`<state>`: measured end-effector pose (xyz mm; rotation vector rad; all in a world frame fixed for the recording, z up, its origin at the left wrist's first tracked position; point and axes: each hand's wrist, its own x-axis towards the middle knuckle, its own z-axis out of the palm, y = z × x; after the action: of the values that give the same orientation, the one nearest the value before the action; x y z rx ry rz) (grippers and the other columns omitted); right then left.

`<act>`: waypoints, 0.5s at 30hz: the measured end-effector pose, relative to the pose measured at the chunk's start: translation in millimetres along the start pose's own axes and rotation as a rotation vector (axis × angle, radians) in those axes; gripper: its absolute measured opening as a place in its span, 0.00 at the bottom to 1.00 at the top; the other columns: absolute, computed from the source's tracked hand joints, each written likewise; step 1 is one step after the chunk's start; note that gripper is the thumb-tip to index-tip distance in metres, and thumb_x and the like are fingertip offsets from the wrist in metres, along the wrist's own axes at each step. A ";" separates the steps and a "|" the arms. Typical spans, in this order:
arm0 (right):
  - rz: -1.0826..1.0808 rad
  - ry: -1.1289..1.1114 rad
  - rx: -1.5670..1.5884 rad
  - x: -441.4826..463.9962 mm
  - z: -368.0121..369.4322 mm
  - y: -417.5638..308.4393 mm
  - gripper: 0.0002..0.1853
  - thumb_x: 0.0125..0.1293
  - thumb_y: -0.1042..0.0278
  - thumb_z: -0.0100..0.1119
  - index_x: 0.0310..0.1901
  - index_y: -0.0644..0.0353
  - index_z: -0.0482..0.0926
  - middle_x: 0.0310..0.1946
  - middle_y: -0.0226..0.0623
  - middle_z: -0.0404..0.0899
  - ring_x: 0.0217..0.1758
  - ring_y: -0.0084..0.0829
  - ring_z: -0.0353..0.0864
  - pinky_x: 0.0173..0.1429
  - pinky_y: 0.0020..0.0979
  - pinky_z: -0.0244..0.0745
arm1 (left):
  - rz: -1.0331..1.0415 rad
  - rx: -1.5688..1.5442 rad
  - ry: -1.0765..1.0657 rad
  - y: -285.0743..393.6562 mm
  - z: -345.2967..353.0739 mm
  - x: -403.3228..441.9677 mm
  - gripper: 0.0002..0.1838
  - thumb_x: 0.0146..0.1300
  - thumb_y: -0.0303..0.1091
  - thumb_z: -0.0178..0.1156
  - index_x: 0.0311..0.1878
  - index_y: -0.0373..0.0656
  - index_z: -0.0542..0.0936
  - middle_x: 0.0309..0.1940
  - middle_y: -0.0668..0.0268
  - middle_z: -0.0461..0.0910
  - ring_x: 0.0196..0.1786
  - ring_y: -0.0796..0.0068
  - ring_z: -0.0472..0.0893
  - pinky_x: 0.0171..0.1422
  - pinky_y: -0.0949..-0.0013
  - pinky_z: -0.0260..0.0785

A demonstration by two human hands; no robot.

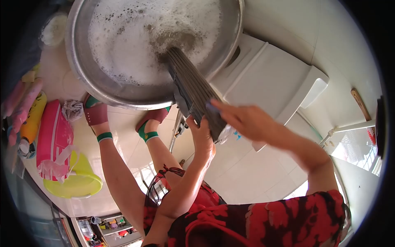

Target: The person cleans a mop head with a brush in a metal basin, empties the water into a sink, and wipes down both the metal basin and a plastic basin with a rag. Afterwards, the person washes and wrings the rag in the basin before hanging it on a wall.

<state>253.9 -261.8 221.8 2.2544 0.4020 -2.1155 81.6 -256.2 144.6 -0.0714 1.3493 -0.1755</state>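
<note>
A long dark ridged piece (191, 80), grey-black, slants from foamy water in a large metal basin (78, 70) down toward my body. Near its lower end, my left hand (201, 133) grips its side with the fingers around the edge. My right hand (238, 119) is at the upper face of the same end, slightly blurred, its fingers closed on something bluish that I cannot make out. The far tip of the ridged piece dips into the suds. White foam (131, 45) covers most of the water.
A white plastic stool or board (267, 78) lies right of the basin. At the left are a yellow-green bucket (78, 183), a pink packet (53, 136) and a yellow bottle (33, 117). A wooden-handled brush (361, 105) is at the far right. My feet are below the basin.
</note>
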 end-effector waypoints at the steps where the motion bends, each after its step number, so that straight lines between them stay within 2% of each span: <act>1: 0.108 -0.046 -0.079 27.2 -6.9 -0.9 0.23 0.76 0.53 0.39 0.70 0.39 0.64 0.37 0.48 0.83 0.37 0.49 0.83 0.47 0.41 0.77 | -0.030 0.013 0.015 -2.6 -0.8 4.3 0.28 0.69 0.37 0.52 0.66 0.42 0.53 0.56 0.59 0.67 0.56 0.72 0.73 0.60 0.66 0.70; 2: -0.002 0.060 -0.107 60.6 1.2 13.0 0.23 0.75 0.50 0.39 0.70 0.38 0.65 0.35 0.50 0.82 0.35 0.50 0.82 0.46 0.43 0.77 | -0.028 0.008 0.014 -4.4 -0.1 4.9 0.28 0.69 0.37 0.52 0.66 0.42 0.53 0.56 0.59 0.67 0.56 0.72 0.73 0.60 0.66 0.70; 7: -0.141 0.214 -0.175 253.6 5.9 36.5 0.26 0.75 0.46 0.35 0.68 0.43 0.67 0.55 0.48 0.78 0.57 0.51 0.77 0.62 0.42 0.70 | 0.024 0.036 0.032 -11.8 -4.4 0.9 0.29 0.67 0.36 0.54 0.65 0.40 0.54 0.54 0.59 0.66 0.54 0.72 0.72 0.58 0.69 0.69; 8: -0.145 0.222 -0.178 266.4 7.3 41.2 0.26 0.75 0.46 0.35 0.68 0.43 0.67 0.55 0.48 0.78 0.57 0.51 0.77 0.62 0.42 0.70 | 0.045 0.031 0.037 -10.7 -2.9 3.2 0.29 0.67 0.36 0.54 0.65 0.39 0.54 0.54 0.59 0.67 0.54 0.72 0.72 0.58 0.69 0.69; 10: -0.186 0.287 -0.195 264.9 10.0 35.5 0.26 0.75 0.46 0.34 0.68 0.45 0.67 0.56 0.45 0.78 0.56 0.52 0.77 0.63 0.42 0.70 | 0.006 0.028 0.048 -2.9 -3.5 2.7 0.29 0.66 0.36 0.54 0.65 0.39 0.54 0.54 0.59 0.66 0.54 0.72 0.72 0.58 0.69 0.69; 11: -0.129 0.227 -0.131 245.8 11.2 43.8 0.26 0.75 0.46 0.35 0.68 0.45 0.67 0.55 0.44 0.79 0.56 0.52 0.77 0.63 0.42 0.70 | -0.021 0.029 0.037 -0.3 -4.8 -1.7 0.29 0.66 0.35 0.53 0.65 0.39 0.53 0.54 0.58 0.66 0.54 0.72 0.72 0.58 0.69 0.69; 14: -0.016 0.063 -0.079 114.4 1.9 25.3 0.24 0.76 0.49 0.36 0.69 0.43 0.66 0.53 0.44 0.80 0.54 0.51 0.79 0.62 0.40 0.71 | -0.057 -0.030 0.005 10.0 4.4 -1.3 0.29 0.66 0.34 0.53 0.65 0.39 0.53 0.55 0.57 0.66 0.54 0.72 0.72 0.59 0.68 0.69; 15: 0.007 0.016 -0.037 69.1 0.1 16.1 0.25 0.75 0.49 0.36 0.69 0.42 0.65 0.49 0.48 0.80 0.51 0.52 0.79 0.59 0.43 0.72 | -0.084 -0.057 0.001 10.8 5.7 -4.0 0.29 0.66 0.33 0.53 0.65 0.39 0.52 0.55 0.56 0.65 0.54 0.72 0.72 0.59 0.68 0.69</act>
<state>260.3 -265.6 151.3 2.2503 0.4294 -2.0702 87.2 -245.2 148.1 -0.1763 1.3535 -0.2074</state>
